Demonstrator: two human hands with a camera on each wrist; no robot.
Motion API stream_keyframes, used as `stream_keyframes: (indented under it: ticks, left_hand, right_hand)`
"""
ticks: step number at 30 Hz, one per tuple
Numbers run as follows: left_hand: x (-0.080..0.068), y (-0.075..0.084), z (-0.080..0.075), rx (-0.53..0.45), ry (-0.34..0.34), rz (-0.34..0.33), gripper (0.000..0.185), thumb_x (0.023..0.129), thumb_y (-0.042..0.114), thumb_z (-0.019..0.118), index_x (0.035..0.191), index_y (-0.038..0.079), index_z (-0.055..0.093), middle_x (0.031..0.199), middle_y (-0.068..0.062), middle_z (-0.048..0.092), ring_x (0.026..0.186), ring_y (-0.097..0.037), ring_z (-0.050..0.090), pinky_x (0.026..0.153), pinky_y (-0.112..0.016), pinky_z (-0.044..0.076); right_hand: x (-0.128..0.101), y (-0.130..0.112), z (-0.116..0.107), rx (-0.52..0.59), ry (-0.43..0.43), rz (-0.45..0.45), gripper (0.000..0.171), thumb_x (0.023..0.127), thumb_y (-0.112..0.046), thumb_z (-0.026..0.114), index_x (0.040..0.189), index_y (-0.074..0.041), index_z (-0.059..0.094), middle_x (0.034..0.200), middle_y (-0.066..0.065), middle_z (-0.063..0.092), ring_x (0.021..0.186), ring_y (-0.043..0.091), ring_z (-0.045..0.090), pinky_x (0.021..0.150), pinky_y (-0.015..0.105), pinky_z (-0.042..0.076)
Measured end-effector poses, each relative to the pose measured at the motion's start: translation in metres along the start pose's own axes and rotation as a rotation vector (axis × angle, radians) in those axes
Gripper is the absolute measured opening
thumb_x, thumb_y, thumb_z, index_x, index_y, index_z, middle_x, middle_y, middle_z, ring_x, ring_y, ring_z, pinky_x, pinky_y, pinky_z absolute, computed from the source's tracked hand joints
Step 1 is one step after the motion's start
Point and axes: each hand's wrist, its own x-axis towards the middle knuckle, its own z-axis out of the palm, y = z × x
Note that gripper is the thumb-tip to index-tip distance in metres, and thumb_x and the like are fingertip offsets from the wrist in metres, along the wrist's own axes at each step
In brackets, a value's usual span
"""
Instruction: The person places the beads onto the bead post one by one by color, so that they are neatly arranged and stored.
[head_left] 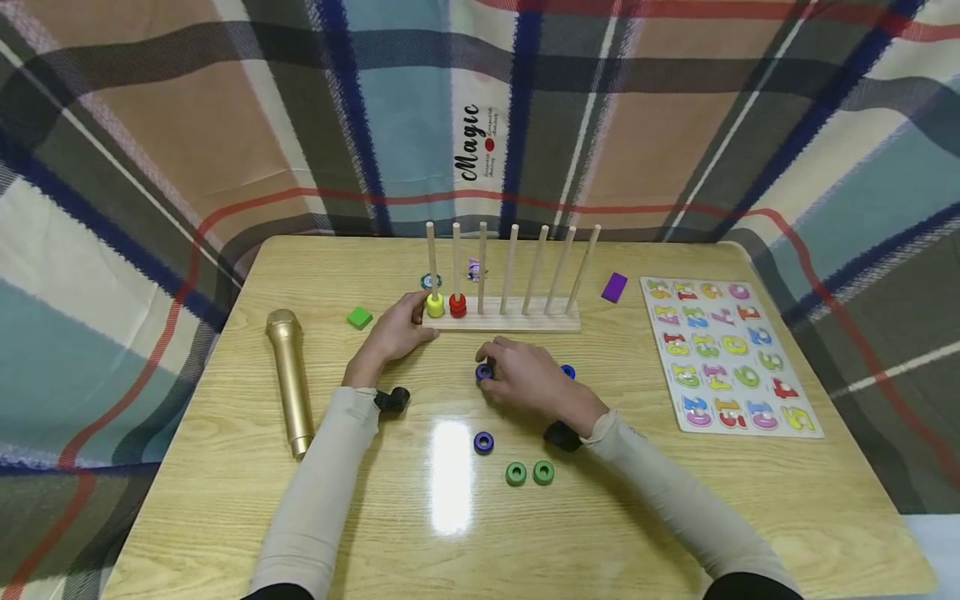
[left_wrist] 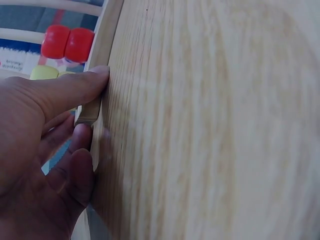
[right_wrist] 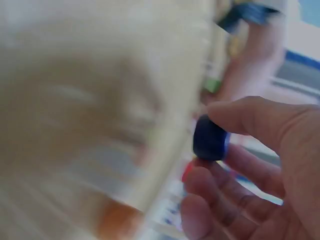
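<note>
My left hand [head_left: 397, 333] grips the left end of a wooden peg stand [head_left: 517, 321], thumb along its front edge and fingers curled behind. Several upright pegs rise from the stand. Yellow rings [head_left: 435, 306] sit on the leftmost peg, and red rings [left_wrist: 67, 43] on the one beside it. Between thumb and fingers, my right hand [head_left: 528, 377] pinches a dark blue ring [right_wrist: 210, 138] in front of the stand. Another blue ring [head_left: 567, 372] shows just beyond that hand, partly hidden. Nearer me lie a third blue ring [head_left: 483, 442] and two green rings [head_left: 529, 473].
A gold microphone [head_left: 291, 379] lies at the left, with a green block [head_left: 359, 317] between it and the stand. A purple block [head_left: 614, 287] and a number puzzle board [head_left: 731, 358] are on the right. Two small figures [head_left: 474, 269] lie behind the stand.
</note>
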Motion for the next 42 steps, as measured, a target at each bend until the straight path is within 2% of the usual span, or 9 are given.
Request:
stream_keyframes:
  ticks: [4, 7, 10, 13, 20, 29, 34, 39, 42]
  left_hand:
    - [0.0, -0.001, 0.001, 0.0, -0.011, -0.003, 0.081, 0.1, 0.013, 0.076, 0.168, 0.007, 0.032, 0.131, -0.017, 0.053, 0.113, -0.032, 0.05, 0.099, -0.051, 0.043]
    - [0.0, 0.0, -0.001, -0.005, -0.01, -0.006, 0.081, 0.1, 0.012, 0.075, 0.168, 0.006, 0.032, 0.139, -0.019, 0.053, 0.117, -0.033, 0.05, 0.104, -0.053, 0.043]
    - [0.0, 0.0, -0.001, -0.013, -0.008, -0.005, 0.081, 0.1, 0.011, 0.076, 0.168, 0.005, 0.032, 0.138, -0.019, 0.053, 0.116, -0.033, 0.05, 0.103, -0.053, 0.043]
    - [0.001, -0.001, 0.0, -0.017, -0.014, 0.002, 0.08, 0.1, 0.011, 0.076, 0.168, 0.005, 0.033, 0.133, -0.019, 0.053, 0.113, -0.033, 0.049, 0.1, -0.051, 0.043]
    - [0.001, -0.002, 0.002, -0.01, -0.016, 0.008, 0.08, 0.1, 0.011, 0.076, 0.168, 0.005, 0.034, 0.133, -0.019, 0.053, 0.113, -0.033, 0.05, 0.101, -0.052, 0.044]
    - [0.0, -0.001, -0.002, 0.002, -0.005, 0.002, 0.08, 0.1, 0.012, 0.075, 0.168, 0.007, 0.033, 0.135, -0.018, 0.053, 0.114, -0.033, 0.05, 0.102, -0.053, 0.043]
    - [0.0, 0.0, -0.001, 0.007, -0.008, 0.003, 0.081, 0.1, 0.012, 0.076, 0.168, 0.007, 0.033, 0.135, -0.018, 0.053, 0.114, -0.033, 0.05, 0.101, -0.053, 0.043]
    - [0.0, 0.001, -0.002, 0.0, -0.005, -0.004, 0.081, 0.1, 0.011, 0.076, 0.168, 0.007, 0.033, 0.138, -0.018, 0.053, 0.115, -0.033, 0.05, 0.103, -0.053, 0.043]
    - [0.001, 0.001, -0.001, -0.002, -0.006, -0.008, 0.081, 0.1, 0.011, 0.076, 0.168, 0.007, 0.033, 0.138, -0.018, 0.052, 0.115, -0.033, 0.05, 0.102, -0.053, 0.043]
  right_hand:
    - [0.009, -0.005, -0.036, 0.071, 0.17, 0.016, 0.032, 0.096, -0.019, 0.082, 0.125, -0.008, 0.073, 0.117, 0.007, 0.072, 0.089, 0.022, 0.071, 0.071, 0.034, 0.057]
    - [0.021, -0.009, -0.069, 0.125, 0.36, -0.019, 0.031, 0.096, -0.014, 0.08, 0.125, -0.006, 0.073, 0.113, 0.009, 0.07, 0.08, 0.021, 0.067, 0.063, 0.032, 0.052]
    - [0.035, -0.011, -0.095, 0.153, 0.544, -0.061, 0.031, 0.097, -0.01, 0.078, 0.127, -0.004, 0.072, 0.114, 0.013, 0.068, 0.076, 0.021, 0.064, 0.062, 0.031, 0.049]
    - [0.048, -0.012, -0.111, 0.136, 0.634, -0.057, 0.031, 0.099, -0.01, 0.077, 0.128, -0.003, 0.073, 0.118, 0.014, 0.068, 0.076, 0.022, 0.064, 0.065, 0.033, 0.048]
    - [0.062, -0.014, -0.119, 0.098, 0.56, 0.045, 0.032, 0.102, -0.017, 0.074, 0.133, -0.007, 0.072, 0.124, 0.011, 0.067, 0.076, 0.021, 0.061, 0.064, 0.033, 0.045]
    - [0.068, -0.017, -0.122, 0.053, 0.542, 0.069, 0.038, 0.104, -0.023, 0.072, 0.139, -0.007, 0.072, 0.129, 0.013, 0.07, 0.074, 0.022, 0.062, 0.062, 0.032, 0.043]
    - [0.068, -0.018, -0.125, 0.022, 0.52, 0.093, 0.039, 0.104, -0.023, 0.072, 0.14, -0.007, 0.071, 0.131, 0.014, 0.073, 0.073, 0.023, 0.063, 0.062, 0.034, 0.047]
    - [0.07, -0.021, -0.127, -0.041, 0.448, 0.138, 0.041, 0.105, -0.029, 0.071, 0.142, -0.012, 0.071, 0.133, 0.01, 0.071, 0.085, 0.025, 0.07, 0.071, 0.041, 0.056]
    - [0.07, -0.021, -0.124, -0.062, 0.416, 0.156, 0.043, 0.106, -0.032, 0.07, 0.145, -0.016, 0.069, 0.137, 0.008, 0.069, 0.087, 0.027, 0.071, 0.068, 0.044, 0.056]
